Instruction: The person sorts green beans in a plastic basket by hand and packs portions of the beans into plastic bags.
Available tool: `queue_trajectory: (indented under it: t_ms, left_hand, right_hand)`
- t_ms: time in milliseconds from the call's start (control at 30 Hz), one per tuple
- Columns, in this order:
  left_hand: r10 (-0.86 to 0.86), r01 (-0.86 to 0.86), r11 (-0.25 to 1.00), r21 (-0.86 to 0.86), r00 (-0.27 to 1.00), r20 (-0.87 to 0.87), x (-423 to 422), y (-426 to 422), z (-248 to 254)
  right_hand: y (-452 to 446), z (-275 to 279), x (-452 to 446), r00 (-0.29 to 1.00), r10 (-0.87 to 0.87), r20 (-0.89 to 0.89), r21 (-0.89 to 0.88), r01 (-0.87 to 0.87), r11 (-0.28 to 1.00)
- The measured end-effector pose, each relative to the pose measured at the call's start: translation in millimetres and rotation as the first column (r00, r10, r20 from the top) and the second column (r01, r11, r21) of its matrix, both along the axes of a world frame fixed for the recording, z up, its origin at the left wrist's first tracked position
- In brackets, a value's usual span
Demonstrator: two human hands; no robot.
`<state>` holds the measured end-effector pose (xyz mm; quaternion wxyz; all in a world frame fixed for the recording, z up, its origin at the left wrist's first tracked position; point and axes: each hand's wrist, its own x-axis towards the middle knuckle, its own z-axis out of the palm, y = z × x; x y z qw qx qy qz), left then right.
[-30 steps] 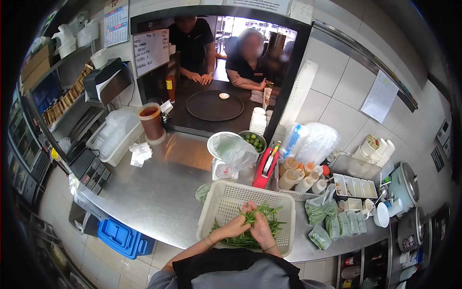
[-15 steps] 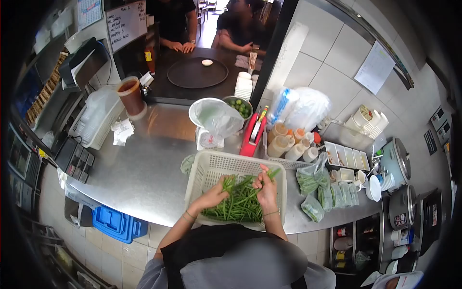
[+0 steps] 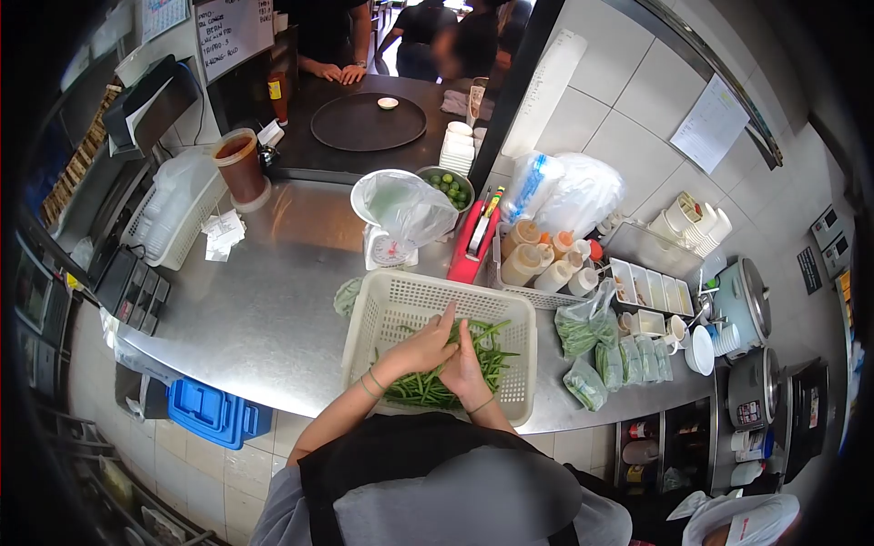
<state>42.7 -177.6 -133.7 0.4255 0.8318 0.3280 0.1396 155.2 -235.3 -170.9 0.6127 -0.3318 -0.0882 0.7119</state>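
A cream perforated plastic basket [image 3: 364, 314] rests at the counter's front edge, with cut green beans [image 3: 423, 391] spread over its bottom. Both hands are above the beans, close together near the basket's middle. My left hand [image 3: 423, 348] has its fingers stretched out toward the far side, and no bean shows in it. Beside it, my right hand [image 3: 466, 371] is turned palm inward with fingers extended upward. Whether the two hands touch, or a bean lies between them, is hard to make out.
Bagged green vegetables [image 3: 584, 384] lie right of the basket. Behind it stand a kitchen scale [image 3: 390, 250], a red tape dispenser [image 3: 473, 244] and sauce bottles [image 3: 523, 264]. A brown-filled container [image 3: 242, 171] stands back left. People are beyond the pass window.
My hands were apart, each holding green beans; now they have come together over the basket and those held beans no longer show. The view has shifted slightly.
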Motion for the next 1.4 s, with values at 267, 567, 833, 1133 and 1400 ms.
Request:
queue_trajectory:
  t_ms: [267,567,833,1133,1400]
  left_hand:
    - [0.07,0.071,0.947,-0.312,0.905,0.419,-29.0,-7.1,42.7]
    - [0.777,0.355,0.256,-0.899,0.478,0.41,-12.4,-11.2,-36.0]
    - [0.775,0.034,0.457,-0.889,0.476,0.416,10.6,-9.3,-18.4]
    - [0.515,-0.583,0.627,0.516,0.808,0.286,-18.0,80.9,69.5]
    - [0.19,-0.449,0.865,0.222,0.705,0.684,-20.6,66.8,145.2]
  right_hand:
    - [7.3,-9.4,24.0,0.991,-0.057,-0.119,-0.023,0.055,0.998]
    - [20.2,47.8,13.9,0.976,-0.135,-0.171,0.143,0.16,0.977]
    - [20.5,36.4,18.3,0.956,-0.265,-0.125,0.148,0.283,0.948]
    - [-7.3,42.2,48.4,0.951,-0.2,-0.236,0.095,0.227,0.969]
    - [-23.3,65.5,58.5,0.949,-0.196,-0.249,0.196,0.247,0.949]
